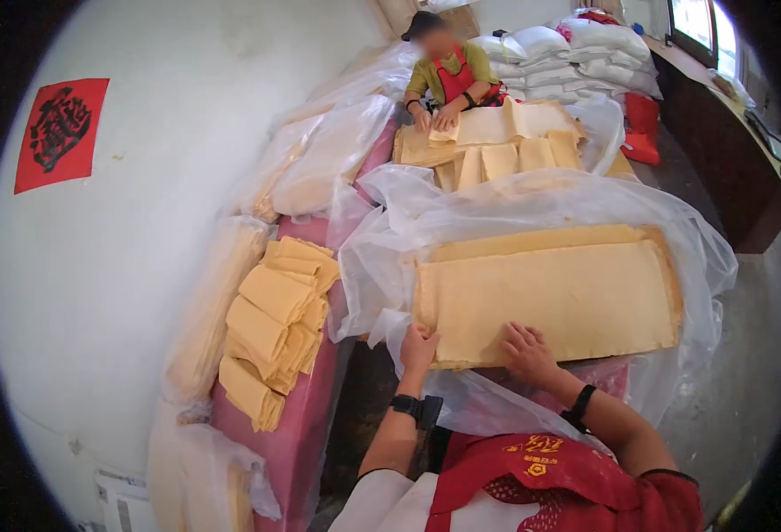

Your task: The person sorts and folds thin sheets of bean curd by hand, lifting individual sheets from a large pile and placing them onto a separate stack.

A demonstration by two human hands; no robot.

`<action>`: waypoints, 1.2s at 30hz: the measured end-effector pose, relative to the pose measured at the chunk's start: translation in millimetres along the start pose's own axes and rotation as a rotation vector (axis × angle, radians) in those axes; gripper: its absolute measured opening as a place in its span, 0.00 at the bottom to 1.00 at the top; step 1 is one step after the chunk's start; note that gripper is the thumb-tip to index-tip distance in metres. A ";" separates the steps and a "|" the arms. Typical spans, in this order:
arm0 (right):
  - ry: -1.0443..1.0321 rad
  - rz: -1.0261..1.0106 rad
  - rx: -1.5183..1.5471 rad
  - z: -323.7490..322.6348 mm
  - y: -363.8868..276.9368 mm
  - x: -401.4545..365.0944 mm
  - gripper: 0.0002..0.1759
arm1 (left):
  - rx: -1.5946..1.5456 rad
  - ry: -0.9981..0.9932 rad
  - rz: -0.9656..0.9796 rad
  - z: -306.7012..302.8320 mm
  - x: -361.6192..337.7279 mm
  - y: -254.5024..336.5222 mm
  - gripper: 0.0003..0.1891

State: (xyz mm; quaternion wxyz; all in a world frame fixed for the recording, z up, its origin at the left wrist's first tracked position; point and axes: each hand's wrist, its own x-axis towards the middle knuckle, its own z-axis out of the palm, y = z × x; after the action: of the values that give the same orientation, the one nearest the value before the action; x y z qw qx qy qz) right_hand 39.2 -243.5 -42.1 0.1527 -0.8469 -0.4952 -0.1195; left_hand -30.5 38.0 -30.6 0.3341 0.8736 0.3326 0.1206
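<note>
Sheet stack [550, 297], pale yellow and roughly rectangular, lies flat on clear plastic film [701, 239] directly in front of the person. Left hand [419, 348] is at its near left corner, fingers bent over the edge, fingertips touching the sheet margin. Can't tell if they pinch one layer, several or none. Right hand [529, 353] is palm down at the near long edge, right of the left hand; fingers slightly spread, pointing away from the body, tips resting on the top sheet. Top sheet looks mostly smooth; a browner margin of lower layers shows at the far and right edges. Film spreads around the stack on all sides, bunched up close to the left hand. Folded sheets [262, 328] sit in an overlapping pile on a red surface [306, 412] to the left, well apart from both hands. Beyond the stack, a co-worker [452, 75] in a red apron has both hands on a second batch of sheets [497, 142]. White sacks [576, 58] are piled behind, near a brown counter [718, 133] on the right.
</note>
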 end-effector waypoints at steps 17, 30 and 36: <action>0.528 0.848 1.050 10.1 11.5 25.7 0.19 | -1.311 -0.663 0.046 10.3 -25.0 115.2 0.16; 0.893 1.092 1.857 11.7 125.6 -152.2 0.31 | -0.039 -0.379 0.730 150.1 -51.6 185.5 0.26; 0.746 1.354 1.761 -18.5 113.2 -147.8 0.21 | -0.265 -0.531 0.555 169.8 -38.1 192.3 0.25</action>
State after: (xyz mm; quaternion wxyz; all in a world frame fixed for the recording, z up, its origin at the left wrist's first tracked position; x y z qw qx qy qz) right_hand 66.2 -421.5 -93.2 0.8547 -0.4519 0.2204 0.1294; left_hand 110.7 -179.5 -29.4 0.4726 0.8805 -0.0320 0.0183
